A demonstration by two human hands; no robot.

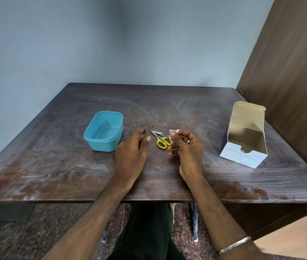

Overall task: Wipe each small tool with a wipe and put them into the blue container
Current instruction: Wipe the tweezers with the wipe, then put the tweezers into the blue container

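My left hand (133, 149) pinches a thin dark small tool (145, 133) between thumb and fingers, its tip sticking up above the fingers. A small white wipe (173, 132) is held in my right hand (185, 147) at the fingertips. Between the two hands, on the table, lie yellow-handled scissors (163, 141) and a metal nail clipper (158, 133). The blue container (103, 131) stands open and empty to the left of my left hand.
An open cardboard box of alcohol swabs (246, 136) stands at the right of the dark wooden table (55, 166). A brown wooden panel (289, 72) rises at the far right, a pale wall behind the table.
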